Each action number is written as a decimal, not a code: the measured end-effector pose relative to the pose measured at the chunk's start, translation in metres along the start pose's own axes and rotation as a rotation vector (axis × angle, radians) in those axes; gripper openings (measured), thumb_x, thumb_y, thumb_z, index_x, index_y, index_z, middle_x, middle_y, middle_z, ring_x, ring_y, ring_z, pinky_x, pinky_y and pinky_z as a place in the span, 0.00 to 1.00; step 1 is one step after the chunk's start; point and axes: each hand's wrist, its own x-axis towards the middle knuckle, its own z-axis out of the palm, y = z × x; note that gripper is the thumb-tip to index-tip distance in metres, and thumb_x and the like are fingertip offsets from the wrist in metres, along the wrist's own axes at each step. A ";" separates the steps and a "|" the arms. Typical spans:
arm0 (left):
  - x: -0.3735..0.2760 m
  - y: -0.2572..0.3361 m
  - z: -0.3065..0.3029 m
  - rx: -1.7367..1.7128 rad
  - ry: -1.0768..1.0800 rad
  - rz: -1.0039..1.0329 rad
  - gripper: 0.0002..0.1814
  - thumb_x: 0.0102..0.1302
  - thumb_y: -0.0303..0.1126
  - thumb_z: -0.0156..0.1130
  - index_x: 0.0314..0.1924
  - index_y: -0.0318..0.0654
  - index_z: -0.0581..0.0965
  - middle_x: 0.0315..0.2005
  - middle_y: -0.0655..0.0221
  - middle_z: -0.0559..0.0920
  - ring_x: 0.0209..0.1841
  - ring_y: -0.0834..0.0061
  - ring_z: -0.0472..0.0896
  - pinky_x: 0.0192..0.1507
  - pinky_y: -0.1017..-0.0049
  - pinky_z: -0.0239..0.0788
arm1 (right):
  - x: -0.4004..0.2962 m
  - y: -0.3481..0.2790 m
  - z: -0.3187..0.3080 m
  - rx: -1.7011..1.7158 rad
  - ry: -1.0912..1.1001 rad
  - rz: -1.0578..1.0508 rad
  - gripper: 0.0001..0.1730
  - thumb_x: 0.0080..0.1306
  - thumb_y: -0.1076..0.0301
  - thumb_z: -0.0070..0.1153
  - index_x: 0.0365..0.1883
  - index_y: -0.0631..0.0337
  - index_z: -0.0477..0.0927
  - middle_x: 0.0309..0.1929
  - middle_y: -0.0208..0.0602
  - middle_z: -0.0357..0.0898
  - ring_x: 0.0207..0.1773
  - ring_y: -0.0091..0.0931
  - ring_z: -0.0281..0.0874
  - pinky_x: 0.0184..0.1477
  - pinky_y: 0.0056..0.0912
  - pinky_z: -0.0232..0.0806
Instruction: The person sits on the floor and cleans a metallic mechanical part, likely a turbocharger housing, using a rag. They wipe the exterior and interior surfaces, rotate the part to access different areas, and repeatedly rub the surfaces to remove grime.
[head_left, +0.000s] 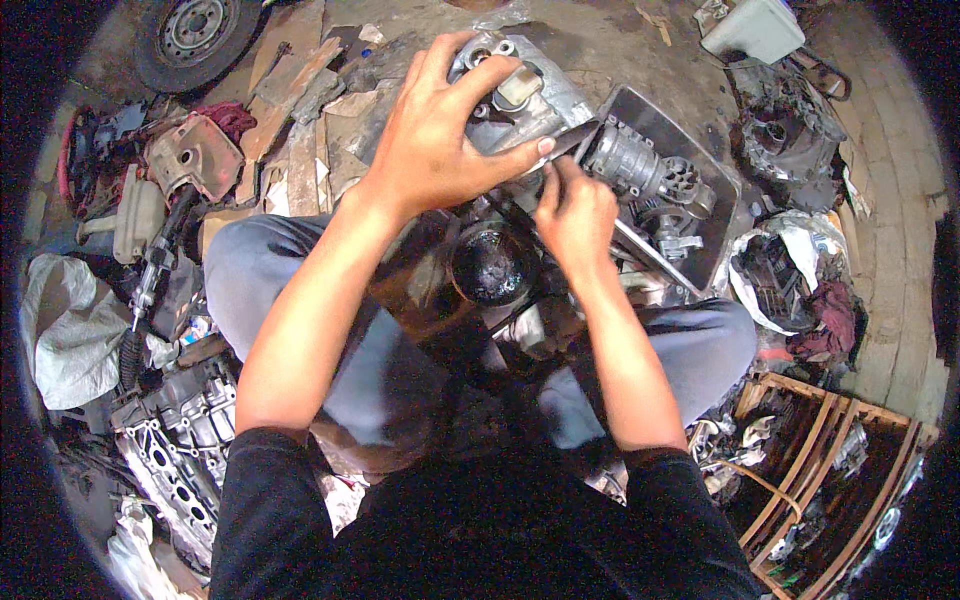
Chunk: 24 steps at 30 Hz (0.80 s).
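Observation:
With its fingers spread over a metal machine housing (555, 82), my left hand (442, 127) holds the part steady; a pale rectangular block (519, 90) shows beside the index finger. The left thumb touches a dark flat tool or strip (574, 140) along the housing's lower edge. My right hand (577, 206) has its fingers closed on the near end of that strip. To the right a metal tray (667, 277) bears a ribbed cylindrical part (626, 161) and smaller metal pieces. Below and between the hands stands a round container with dark, shiny contents (491, 262).
A wheel (196, 30) lies at the upper left. An engine cylinder head (176, 457) is at the lower left. Wooden crate (832, 405), white sack (802, 232) and greasy gear part (787, 135) stand at the right. Cardboard and wood scraps (300, 112) litter the floor.

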 end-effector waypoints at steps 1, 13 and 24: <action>0.000 0.000 0.000 0.006 0.003 0.002 0.42 0.46 0.49 0.84 0.59 0.37 0.78 0.65 0.44 0.69 0.67 0.45 0.71 0.67 0.55 0.67 | -0.007 -0.009 0.002 0.024 -0.006 -0.012 0.07 0.68 0.68 0.57 0.34 0.63 0.82 0.24 0.57 0.80 0.31 0.54 0.81 0.35 0.55 0.72; -0.003 0.000 -0.002 0.017 0.022 0.002 0.39 0.46 0.48 0.83 0.56 0.37 0.79 0.59 0.42 0.72 0.62 0.44 0.74 0.64 0.54 0.69 | -0.007 -0.007 -0.002 0.321 -0.168 0.118 0.11 0.69 0.65 0.56 0.41 0.62 0.86 0.32 0.59 0.83 0.37 0.55 0.83 0.42 0.56 0.74; -0.005 -0.006 0.001 -0.007 0.065 0.011 0.40 0.45 0.46 0.84 0.56 0.33 0.79 0.58 0.42 0.72 0.60 0.44 0.75 0.62 0.56 0.71 | -0.014 -0.026 -0.002 0.039 -0.157 0.045 0.10 0.64 0.66 0.60 0.41 0.62 0.84 0.31 0.58 0.84 0.36 0.49 0.86 0.39 0.53 0.77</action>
